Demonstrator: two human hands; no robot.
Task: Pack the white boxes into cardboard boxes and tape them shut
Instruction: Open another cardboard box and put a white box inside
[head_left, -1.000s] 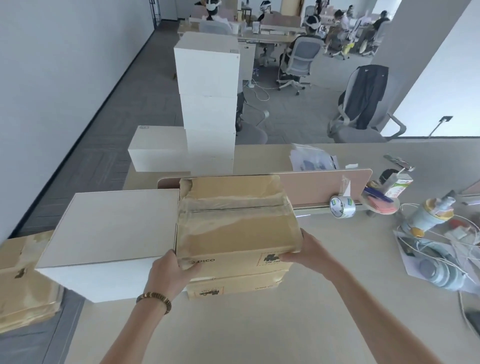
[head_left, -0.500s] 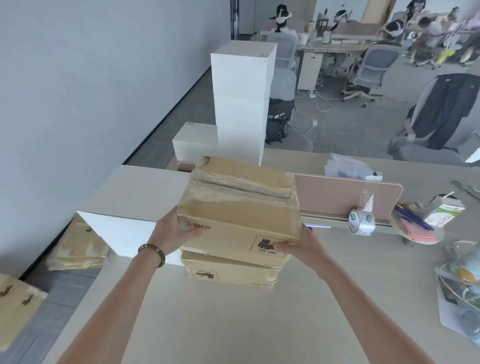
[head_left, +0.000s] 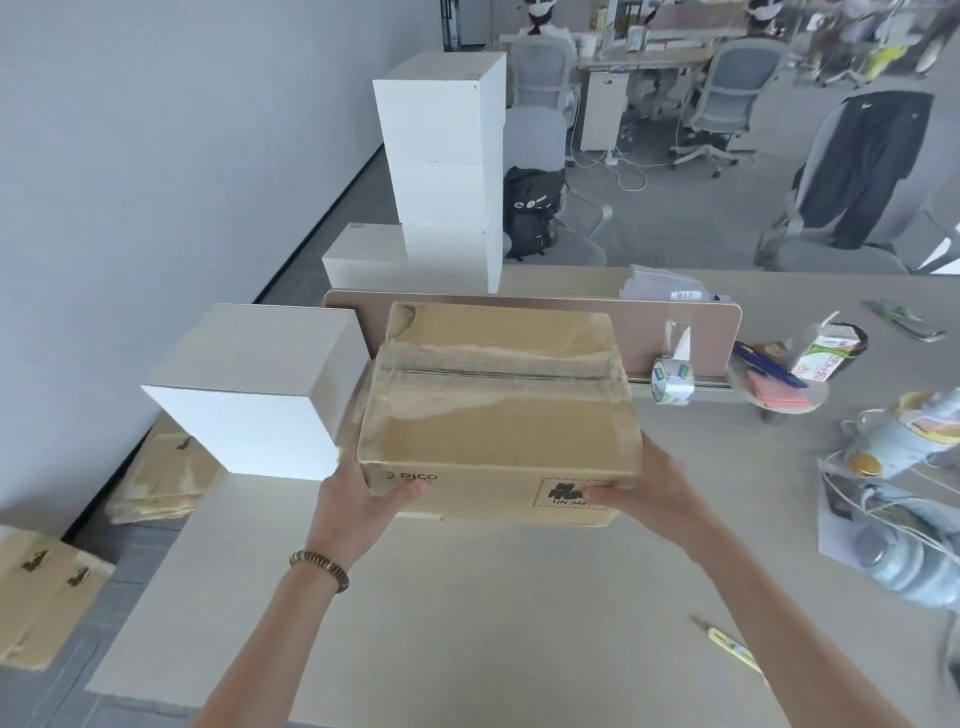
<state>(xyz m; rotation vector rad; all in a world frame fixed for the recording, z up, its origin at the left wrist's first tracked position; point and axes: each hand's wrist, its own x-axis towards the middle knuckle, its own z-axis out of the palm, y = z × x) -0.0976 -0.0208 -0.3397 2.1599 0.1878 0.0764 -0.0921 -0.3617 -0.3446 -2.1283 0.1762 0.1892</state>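
A taped cardboard box (head_left: 498, 415) sits in the middle of the desk, its top seam covered with clear tape. My left hand (head_left: 358, 504) grips its near left corner and my right hand (head_left: 649, 493) grips its near right corner, thumbs on the front face. The lower cardboard box beneath it is almost hidden. A large white box (head_left: 260, 389) stands on the desk just to its left. A stack of white boxes (head_left: 441, 171) rises behind the divider. A roll of clear tape (head_left: 672, 382) stands right of the box.
A brown divider panel (head_left: 675, 322) runs behind the box. Clutter with bottles and cables (head_left: 904, 499) fills the desk's right side. A yellow utility knife (head_left: 732, 649) lies near the front right. Flattened cardboard (head_left: 156, 483) lies on the floor at left.
The cardboard box has come down level and squared over the lower box, which now barely shows. Both hands keep hold of its near corners.
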